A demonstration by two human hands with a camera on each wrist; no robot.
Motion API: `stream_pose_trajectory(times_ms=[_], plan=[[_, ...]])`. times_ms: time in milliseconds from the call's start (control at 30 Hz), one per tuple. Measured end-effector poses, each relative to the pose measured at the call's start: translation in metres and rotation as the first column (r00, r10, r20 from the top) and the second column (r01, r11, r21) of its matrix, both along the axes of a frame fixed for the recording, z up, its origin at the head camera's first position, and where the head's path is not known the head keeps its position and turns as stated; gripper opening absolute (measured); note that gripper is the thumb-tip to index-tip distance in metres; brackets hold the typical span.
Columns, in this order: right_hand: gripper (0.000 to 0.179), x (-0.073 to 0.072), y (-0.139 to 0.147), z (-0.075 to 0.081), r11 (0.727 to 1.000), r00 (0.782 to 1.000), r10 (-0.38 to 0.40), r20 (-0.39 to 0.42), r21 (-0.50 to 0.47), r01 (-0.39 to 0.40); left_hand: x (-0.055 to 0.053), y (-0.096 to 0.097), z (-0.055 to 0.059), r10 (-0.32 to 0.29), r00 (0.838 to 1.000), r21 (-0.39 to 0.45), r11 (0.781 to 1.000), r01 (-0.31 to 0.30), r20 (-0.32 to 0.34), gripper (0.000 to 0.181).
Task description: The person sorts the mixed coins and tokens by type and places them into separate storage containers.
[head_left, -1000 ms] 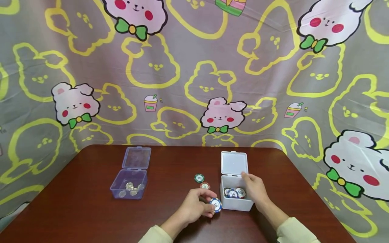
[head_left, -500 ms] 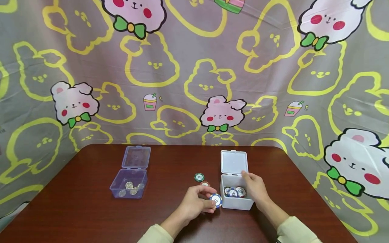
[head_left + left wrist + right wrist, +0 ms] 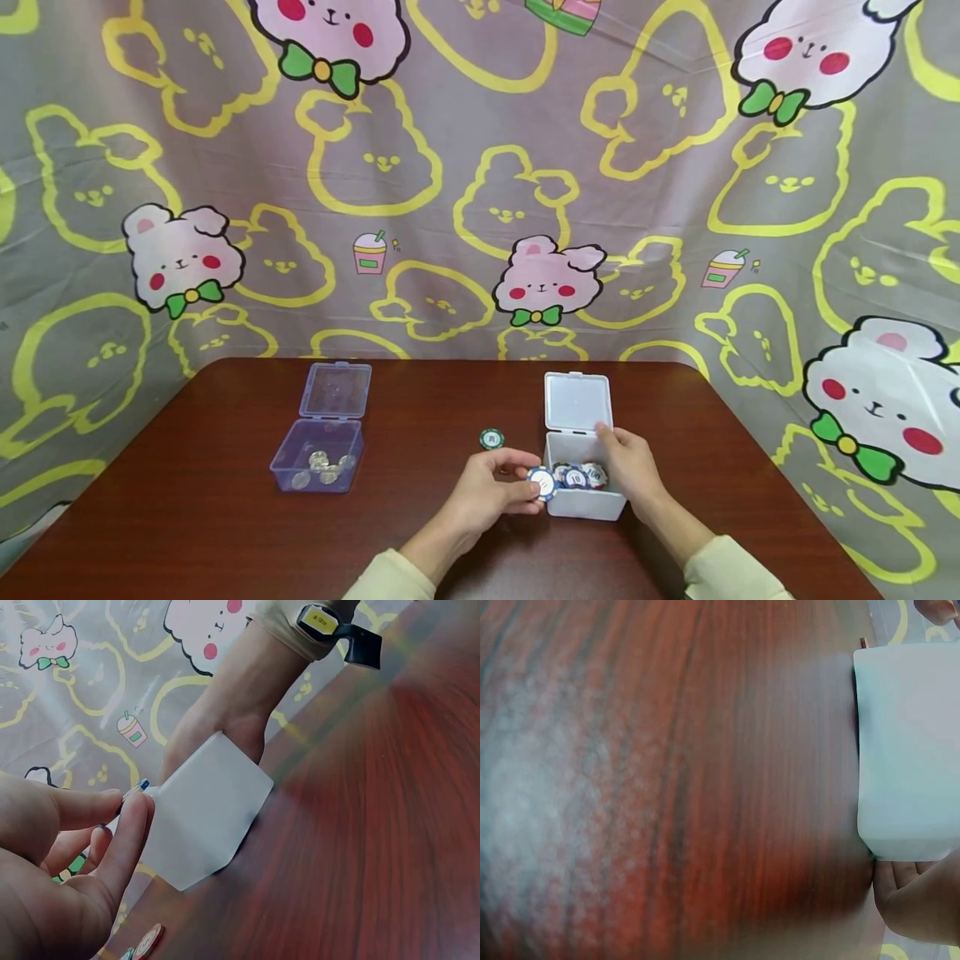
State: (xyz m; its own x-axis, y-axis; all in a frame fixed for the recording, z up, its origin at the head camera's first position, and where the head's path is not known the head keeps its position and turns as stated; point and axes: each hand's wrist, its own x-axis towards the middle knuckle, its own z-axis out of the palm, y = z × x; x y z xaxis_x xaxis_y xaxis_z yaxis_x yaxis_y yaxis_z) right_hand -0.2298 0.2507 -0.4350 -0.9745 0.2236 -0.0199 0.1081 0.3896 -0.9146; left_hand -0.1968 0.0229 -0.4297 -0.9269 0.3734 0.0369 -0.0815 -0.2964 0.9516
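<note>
My left hand [image 3: 487, 492] pinches a blue-and-white poker chip [image 3: 542, 484] marked 10 between thumb and fingers. The chip overlaps the left rim of an open white plastic box [image 3: 587, 505] in the head view; the left wrist view shows it edge-on at the fingertips. Inside the box lie several poker chips [image 3: 576, 477], blue and red-edged ones among them. My right hand [image 3: 633, 471] grips the box's right side, thumb up by the lid hinge. A green-edged chip [image 3: 491, 439] lies left of the box, and a red-edged chip [image 3: 149, 941], mostly hidden by my left hand from above, lies near it.
On the left of the brown table [image 3: 420, 417] stands an open, clear purple box [image 3: 318, 485] with several silvery coins [image 3: 318, 460] inside. The white box's lid [image 3: 578, 403] leans back, raised. A patterned cloth [image 3: 450, 208] hangs behind and at the sides.
My left hand has lifted the blue chip slightly and moved it right, toward the white box's rim, covering the red-edged chip in the head view. My right hand stays on the box.
</note>
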Motion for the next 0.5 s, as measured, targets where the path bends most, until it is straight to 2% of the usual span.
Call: stream_pose_trajectory(times_ms=[500], plan=[[0.052, 0.001, -0.001, -0.002, 1.0, 1.0, 0.001, -0.017, 0.011, -0.001, -0.004, 0.02, 0.007, 0.0, 1.0, 0.097, 0.995, -0.003, 0.03, 0.037]])
